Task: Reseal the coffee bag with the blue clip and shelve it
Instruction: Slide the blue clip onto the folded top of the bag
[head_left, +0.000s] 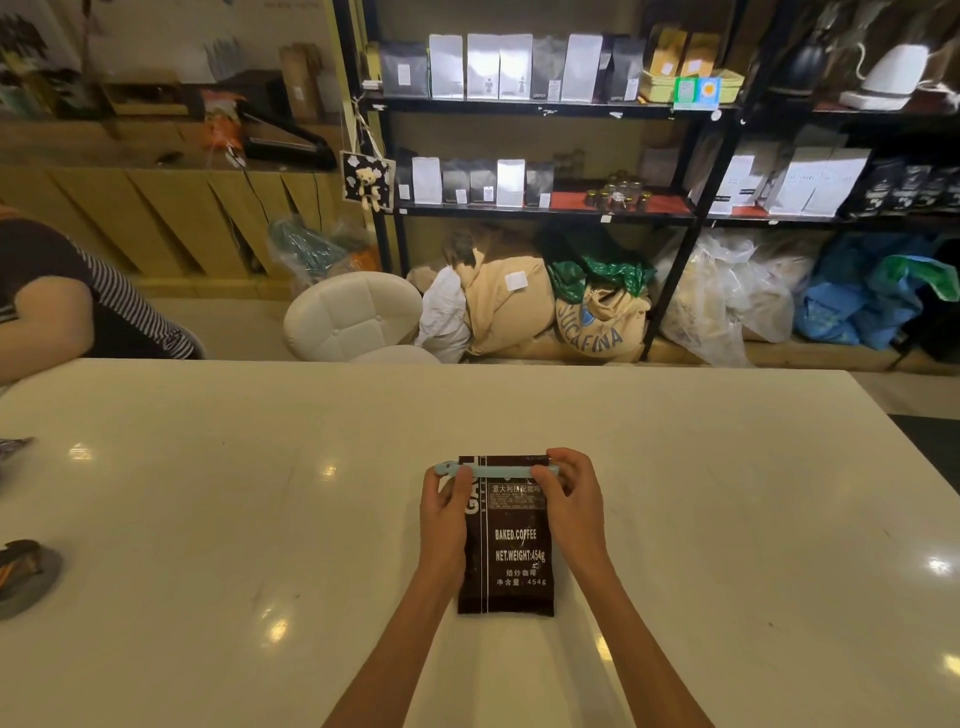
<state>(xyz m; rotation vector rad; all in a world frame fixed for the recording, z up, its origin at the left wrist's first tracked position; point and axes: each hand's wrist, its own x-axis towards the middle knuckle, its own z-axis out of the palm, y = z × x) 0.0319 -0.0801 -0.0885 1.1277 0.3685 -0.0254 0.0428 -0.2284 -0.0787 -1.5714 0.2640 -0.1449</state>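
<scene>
**Mia:** Where is the coffee?

**Ben:** The dark brown foil coffee bag with white writing (506, 540) lies flat on the shiny white table (208, 519). It is between the two hands.

**Mia:** What are the hands doing?

**Ben:** The left hand (444, 512) pinches one end of the long light blue plastic clip (493, 471). The right hand (571, 499) pinches the other end. The fingers are curled on the clip and the top of the bag, pressing it.

**Mia:** Is the bag shut now?

**Ben:** The clip sits right across the top of the bag, under the fingertips. I think it is nearly snapped on. I cannot tell if it has clicked.

**Mia:** What is left?

**Ben:** The bag is not put away yet. The black metal shelves with other bags (535, 106) are far past the fingers, across the room.
</scene>
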